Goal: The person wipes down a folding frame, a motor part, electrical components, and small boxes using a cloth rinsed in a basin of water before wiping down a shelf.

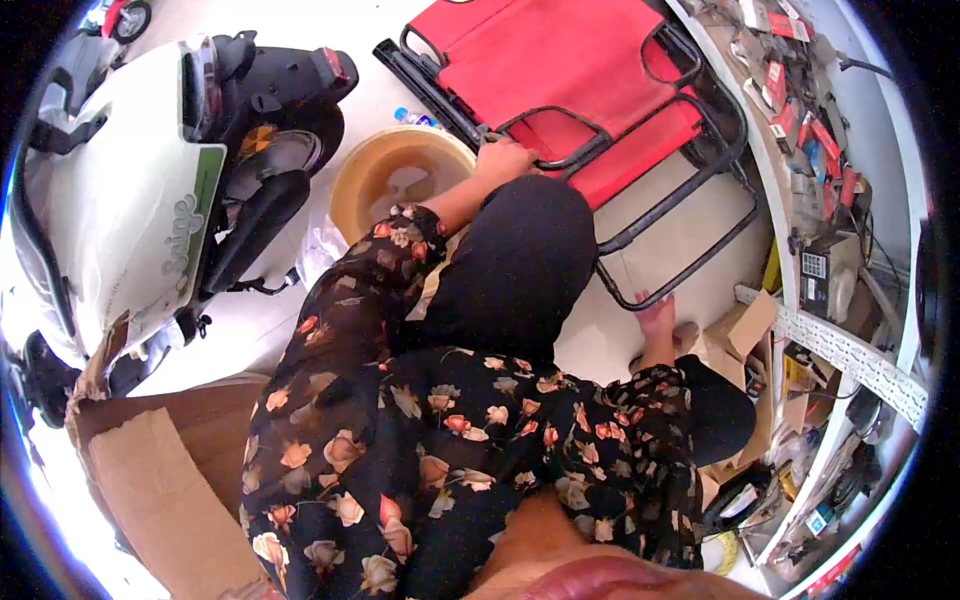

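The person crouched at a red folding chair (560, 60), with the left hand (505, 160) curled at the frame's near left side, close to the bucket (345, 185). A small greyish piece (487, 134) showed at the fingers; whether they held it or the tube could not be told. The right hand (656, 318) reached low past the knee to the end of a looped tube (690, 283), near or touching it; its grip could not be made out.

The work in hand looked like handling the frame from two sides; shifting it would call for a firm hold on both and clearance from the bucket and shelf.

The chair stood or lay on the floor (620, 345), between the bucket and the shelf (850, 350). Its bright red fabric looked smooth, its dark tubing scuffed, with bent loops jutting towards the knees.
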### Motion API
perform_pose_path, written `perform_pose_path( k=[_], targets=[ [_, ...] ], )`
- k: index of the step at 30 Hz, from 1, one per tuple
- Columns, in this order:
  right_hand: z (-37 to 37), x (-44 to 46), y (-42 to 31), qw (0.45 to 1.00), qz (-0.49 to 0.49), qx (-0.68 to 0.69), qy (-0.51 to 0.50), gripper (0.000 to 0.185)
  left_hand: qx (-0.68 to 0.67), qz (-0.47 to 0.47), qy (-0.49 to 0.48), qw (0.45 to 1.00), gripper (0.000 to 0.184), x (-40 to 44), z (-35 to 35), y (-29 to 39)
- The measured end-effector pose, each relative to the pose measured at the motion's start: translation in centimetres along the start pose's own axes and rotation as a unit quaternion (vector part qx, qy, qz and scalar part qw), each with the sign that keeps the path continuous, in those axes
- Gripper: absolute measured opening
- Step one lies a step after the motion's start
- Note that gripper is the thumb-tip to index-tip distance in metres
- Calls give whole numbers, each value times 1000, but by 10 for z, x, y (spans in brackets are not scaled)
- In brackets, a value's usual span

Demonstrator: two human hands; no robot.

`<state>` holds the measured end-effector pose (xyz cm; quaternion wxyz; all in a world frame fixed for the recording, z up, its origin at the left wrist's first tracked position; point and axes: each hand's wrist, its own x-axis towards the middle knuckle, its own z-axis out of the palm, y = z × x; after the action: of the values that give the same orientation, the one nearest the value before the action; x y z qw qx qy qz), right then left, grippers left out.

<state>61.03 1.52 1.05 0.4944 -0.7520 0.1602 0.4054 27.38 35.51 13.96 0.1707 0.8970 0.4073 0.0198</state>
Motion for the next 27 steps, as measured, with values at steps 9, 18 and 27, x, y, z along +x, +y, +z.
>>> perform_pose_path(
  k=[9, 18, 27],
  targets=[
    [50, -104, -62, 968, -63, 200, -141, 45, 9, 22, 14, 1000, 29, -11, -40, -6],
    [93, -198, -138, 932, -250, 144, -219, 22, -35, 6, 101, 994, 36, 1, -86, -37],
    [158, -284, -208, 875, -333, 90, -340, 16, -37, -110, 105, 988, 40, 20, -139, -80]
  ],
)
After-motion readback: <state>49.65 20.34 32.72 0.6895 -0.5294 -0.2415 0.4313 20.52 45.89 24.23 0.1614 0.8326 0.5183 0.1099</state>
